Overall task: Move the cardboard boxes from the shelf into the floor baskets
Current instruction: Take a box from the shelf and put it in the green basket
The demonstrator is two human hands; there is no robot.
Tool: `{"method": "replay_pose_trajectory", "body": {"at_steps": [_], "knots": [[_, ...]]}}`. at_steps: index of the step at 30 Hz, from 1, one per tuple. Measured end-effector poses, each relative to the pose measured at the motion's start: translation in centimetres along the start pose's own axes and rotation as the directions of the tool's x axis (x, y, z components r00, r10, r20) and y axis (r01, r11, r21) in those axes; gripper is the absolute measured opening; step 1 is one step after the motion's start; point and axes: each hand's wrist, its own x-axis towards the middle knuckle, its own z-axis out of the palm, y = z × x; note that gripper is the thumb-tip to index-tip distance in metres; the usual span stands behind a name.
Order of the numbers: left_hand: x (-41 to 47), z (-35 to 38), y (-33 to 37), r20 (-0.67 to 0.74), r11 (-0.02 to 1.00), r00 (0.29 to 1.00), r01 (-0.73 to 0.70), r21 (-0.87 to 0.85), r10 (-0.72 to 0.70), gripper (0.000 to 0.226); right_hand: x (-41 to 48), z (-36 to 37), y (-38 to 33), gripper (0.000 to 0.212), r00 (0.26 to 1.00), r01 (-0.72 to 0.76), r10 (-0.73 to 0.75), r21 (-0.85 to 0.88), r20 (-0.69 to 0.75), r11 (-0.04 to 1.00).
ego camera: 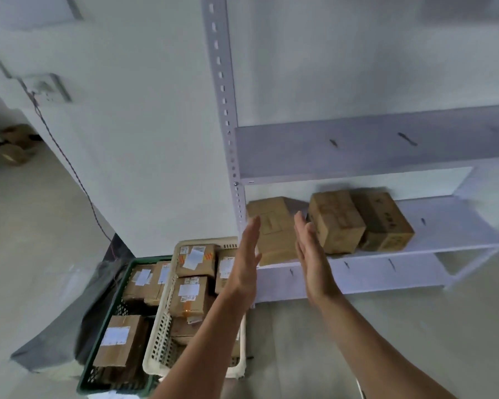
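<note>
cardboard box (271, 226) at shelf (444, 234) edge sits between both open hands.

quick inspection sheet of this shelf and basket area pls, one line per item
surface: white metal shelf, lower board holds boxes; upper board bare where visible
job's things: three cardboard boxes on the lower board; green basket and white basket on the floor, both holding labelled boxes
clutter: loose cardboard pieces on the floor far left
grippers: left hand and right hand open, palms facing, either side of the leftmost box, holding nothing
cables: dark cord running from the wall socket down the wall
surroundings: white walls, pale floor
</note>
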Motion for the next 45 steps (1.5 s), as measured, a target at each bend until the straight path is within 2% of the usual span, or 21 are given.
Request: {"method": "replay_pose_trajectory", "body": {"at_steps": [3,5,6,10,13,17,22,26,30,32,36,42,45], "knots": [[-0.1,3.7,0.2,0.018,0.997,0.999,0.036,-0.063,-0.035,0.058,-1.7,-3.4,-1.4,0.096,0.998,-0.014,0.016,0.031,-0.057,0.999],[-0.1,6.5,0.0,0.049,0.995,0.997,0.059,-0.077,-0.055,0.053,-2.7,-5.9,-2.3,0.066,0.992,-0.027,0.024,-0.021,-0.126,0.999],[0.0,7.8,0.0,0.069,0.995,0.996,0.063,-0.072,-0.058,0.055,-3.0,-7.1,-2.5,0.058,0.989,-0.026,0.021,-0.03,-0.144,0.999],[1.4,12.6,-0.6,0.135,0.995,0.987,0.091,-0.035,-0.086,0.065,-3.0,-11.9,-3.0,0.083,0.981,-0.018,0.021,0.015,-0.191,1.0],[3.9,16.0,-1.5,0.17,0.992,0.978,0.125,-0.019,-0.12,0.086,-2.1,-15.7,-2.9,0.084,0.968,-0.043,0.048,0.025,-0.246,0.999],[8.3,20.3,-3.3,0.22,0.985,0.964,0.164,-0.063,-0.146,0.088,0.3,-21.3,-2.3,0.079,0.946,-0.091,0.086,-0.002,-0.313,0.996],[13.4,25.6,-4.2,0.237,0.971,0.952,0.222,-0.091,-0.196,0.097,3.6,-27.8,-2.7,0.096,0.921,-0.151,0.118,-0.059,-0.372,0.987],[16.2,28.2,-4.2,0.276,0.969,0.939,0.235,-0.076,-0.206,0.117,5.7,-31.8,-3.0,0.114,0.906,-0.178,0.139,-0.063,-0.399,0.982],[18.9,30.4,-4.8,0.274,0.969,0.938,0.238,-0.069,-0.211,0.137,7.5,-35.0,-2.8,0.116,0.903,-0.19,0.149,-0.064,-0.403,0.98],[20.2,31.5,-5.7,0.276,0.965,0.933,0.254,-0.056,-0.23,0.135,8.6,-36.7,-2.6,0.116,0.902,-0.206,0.169,-0.053,-0.398,0.977],[22.9,33.9,-7.9,0.212,0.949,0.93,0.313,-0.027,-0.301,0.112,10.8,-40.8,-1.6,0.117,0.909,-0.232,0.203,-0.036,-0.365,0.972],[27.3,39.0,-11.7,0.113,0.952,0.946,0.306,0.01,-0.305,0.065,14.2,-49.3,0.9,0.124,0.931,-0.286,0.266,-0.045,-0.25,0.957],[29.0,41.7,-12.7,0.017,0.936,0.936,0.351,-0.001,-0.351,0.086,16.2,-53.6,2.6,0.114,0.931,-0.327,0.31,-0.066,-0.191,0.943]]}}
